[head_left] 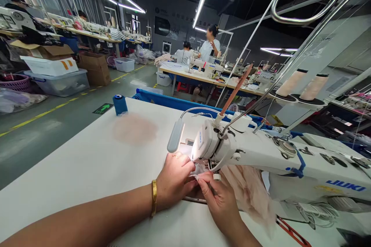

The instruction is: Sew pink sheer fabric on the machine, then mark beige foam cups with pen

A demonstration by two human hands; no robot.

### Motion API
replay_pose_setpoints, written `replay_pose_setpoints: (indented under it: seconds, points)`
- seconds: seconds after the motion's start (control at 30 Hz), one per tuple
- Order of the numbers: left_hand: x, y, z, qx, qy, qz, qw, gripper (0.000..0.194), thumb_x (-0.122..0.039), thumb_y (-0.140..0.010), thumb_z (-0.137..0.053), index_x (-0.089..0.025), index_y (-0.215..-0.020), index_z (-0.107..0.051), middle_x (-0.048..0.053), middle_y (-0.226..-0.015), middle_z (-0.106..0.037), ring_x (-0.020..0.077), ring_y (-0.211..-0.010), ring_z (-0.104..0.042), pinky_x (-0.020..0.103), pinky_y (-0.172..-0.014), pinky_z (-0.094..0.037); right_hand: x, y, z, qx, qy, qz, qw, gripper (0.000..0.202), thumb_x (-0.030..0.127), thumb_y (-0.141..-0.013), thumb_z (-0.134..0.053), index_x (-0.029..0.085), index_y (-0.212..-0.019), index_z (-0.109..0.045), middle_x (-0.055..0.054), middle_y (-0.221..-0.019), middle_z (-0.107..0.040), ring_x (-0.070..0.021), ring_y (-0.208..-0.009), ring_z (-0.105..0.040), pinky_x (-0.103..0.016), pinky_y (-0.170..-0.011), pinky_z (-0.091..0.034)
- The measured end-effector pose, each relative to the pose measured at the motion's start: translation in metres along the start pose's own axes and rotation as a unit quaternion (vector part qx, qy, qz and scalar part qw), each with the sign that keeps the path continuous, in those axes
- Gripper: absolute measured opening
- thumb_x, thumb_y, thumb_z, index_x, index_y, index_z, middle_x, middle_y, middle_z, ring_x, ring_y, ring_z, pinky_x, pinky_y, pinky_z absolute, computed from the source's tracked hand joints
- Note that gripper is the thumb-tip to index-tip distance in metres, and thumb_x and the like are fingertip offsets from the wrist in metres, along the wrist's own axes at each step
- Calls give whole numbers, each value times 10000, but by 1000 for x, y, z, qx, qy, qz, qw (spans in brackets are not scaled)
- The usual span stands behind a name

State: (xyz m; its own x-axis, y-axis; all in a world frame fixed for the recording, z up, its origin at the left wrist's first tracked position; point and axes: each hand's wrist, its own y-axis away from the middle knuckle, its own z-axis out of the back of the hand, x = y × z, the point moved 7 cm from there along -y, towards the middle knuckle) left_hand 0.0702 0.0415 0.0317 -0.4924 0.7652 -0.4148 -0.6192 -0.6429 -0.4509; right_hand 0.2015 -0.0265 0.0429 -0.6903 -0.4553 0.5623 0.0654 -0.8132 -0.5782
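Note:
A white sewing machine reaches in from the right, its lamp lit over the needle area. Just left of the needle, my left hand, with a gold bracelet at the wrist, is closed on pale sheer fabric. My right hand pinches the edge of the same fabric in front of the presser foot, close to my left fingers. More peach fabric lies bunched under the machine arm, right of my right hand. The needle tip is hidden by the machine head.
A blue thread spool and a sheer peach piece are on the white table. Two thread cones stand at right. Red-handled scissors or a similar tool lie at lower right. Other people work at machines behind.

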Motion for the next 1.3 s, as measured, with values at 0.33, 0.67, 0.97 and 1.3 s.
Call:
replay_pose_setpoints:
  seconds: [0.33,0.67,0.97,1.3]
  points:
    - [-6,3,1,-48,-17,-65,997,80,-126,-803,-564,-202,-808,-586,26,-838,-631,221,-815,-552,416,-810,-345,5,0,0,-12,32,36,999,229,253,-1090,-534,253,-949,-715,-20,-893,-753,-215,-836,-694,-326,-776,-528]
    - [-15,14,10,-4,28,-156,987,221,-124,-934,-567,-211,-737,-615,-7,-828,-683,179,-789,-571,382,-788,-344,4,12,-12,131,64,108,983,221,234,-1110,-486,233,-945,-632,-9,-905,-716,-208,-876,-635,-331,-787,-441]
    - [-20,33,11,13,8,-200,980,233,-51,-905,-579,-219,-753,-636,-65,-785,-708,133,-672,-589,407,-875,-330,7,21,-16,201,129,139,961,133,229,-1085,-530,216,-991,-623,-24,-931,-682,-218,-852,-581,-357,-790,-385]
    - [-6,22,9,9,-28,-186,982,204,-80,-900,-589,-215,-756,-638,-36,-793,-700,164,-702,-582,412,-869,-334,0,15,-18,178,141,133,965,178,158,-1058,-535,219,-1176,-655,-66,-1041,-723,-243,-919,-641,-337,-747,-471]
